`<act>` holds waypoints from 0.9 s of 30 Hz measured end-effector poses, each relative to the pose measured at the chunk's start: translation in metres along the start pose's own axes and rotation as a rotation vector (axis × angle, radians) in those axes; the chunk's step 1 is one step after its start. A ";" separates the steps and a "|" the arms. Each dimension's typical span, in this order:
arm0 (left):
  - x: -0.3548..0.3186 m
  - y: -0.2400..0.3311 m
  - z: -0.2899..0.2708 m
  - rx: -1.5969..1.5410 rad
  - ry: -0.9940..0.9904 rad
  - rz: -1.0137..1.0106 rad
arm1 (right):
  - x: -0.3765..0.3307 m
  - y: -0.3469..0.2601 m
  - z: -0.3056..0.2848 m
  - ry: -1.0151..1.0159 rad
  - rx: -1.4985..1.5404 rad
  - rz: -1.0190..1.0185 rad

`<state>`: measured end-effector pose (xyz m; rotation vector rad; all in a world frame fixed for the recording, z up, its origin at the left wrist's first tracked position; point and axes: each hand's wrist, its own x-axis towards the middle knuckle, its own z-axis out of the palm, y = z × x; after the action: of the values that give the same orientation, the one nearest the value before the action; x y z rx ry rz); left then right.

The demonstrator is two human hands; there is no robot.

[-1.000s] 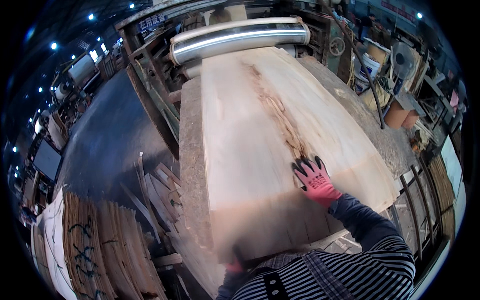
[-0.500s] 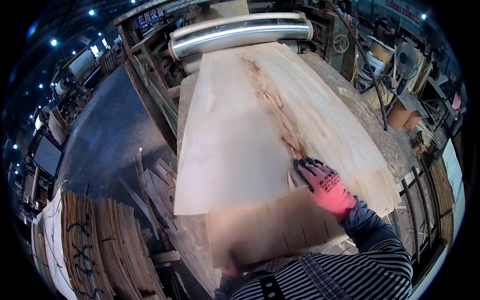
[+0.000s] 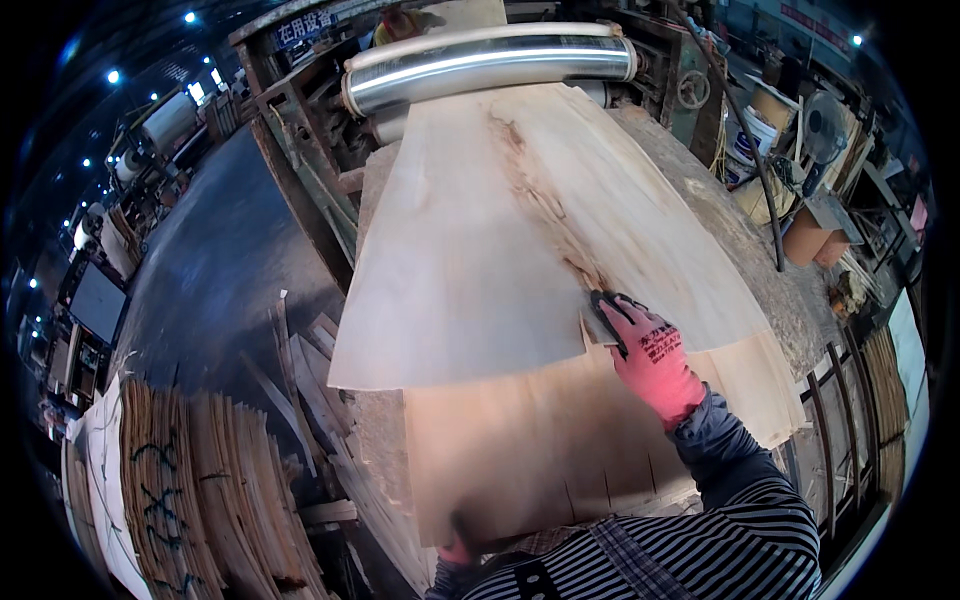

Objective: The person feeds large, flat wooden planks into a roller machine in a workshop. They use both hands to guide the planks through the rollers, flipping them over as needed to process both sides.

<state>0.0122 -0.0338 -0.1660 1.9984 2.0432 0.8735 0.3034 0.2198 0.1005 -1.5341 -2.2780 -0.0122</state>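
1. Since the earlier frames, we see the top veneer sheet (image 3: 500, 240) has come further out from under the steel roller (image 3: 490, 62). Its near edge now crosses the middle of the frame and its left corner hangs out past the table edge.
2. At the lower left of the frame stands a stack of veneer sheets (image 3: 190, 490) on edge, with loose wood scraps (image 3: 300, 370) on the dark floor (image 3: 210, 280) beside it.
3. At the lower middle, our left hand (image 3: 458, 548) shows only as a bit of pink glove at the near edge of the lower sheet (image 3: 540, 450). It seems to pinch that edge, but we cannot tell how firmly or how far it is closed.
4. The top veneer sheet lies over the lower sheet, running from the roller at the top middle down to the centre, with a rough brown knotty streak down its length.
5. Right of centre, our right hand (image 3: 650, 355) in a pink glove has its fingers curled onto the near edge of the top sheet, gripping it; earlier it lay flatter on the wood.
6. At the right, the rough table (image 3: 720, 230) edge shows bare beside the sheets, with buckets (image 3: 775, 105) and clutter beyond.
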 end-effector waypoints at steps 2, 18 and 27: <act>-0.002 0.002 0.000 0.010 0.004 -0.023 | 0.010 0.002 0.004 0.048 0.022 0.001; -0.012 0.003 -0.003 0.139 0.032 -0.096 | 0.137 0.084 0.103 0.023 -0.207 0.004; 0.051 0.073 -0.088 -0.632 -0.104 -0.098 | -0.110 -0.036 0.013 -0.602 0.187 -0.659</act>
<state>0.0272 -0.0151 -0.0431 1.5448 1.5288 1.1784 0.3028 0.1102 0.0607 -0.6854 -3.0457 0.5259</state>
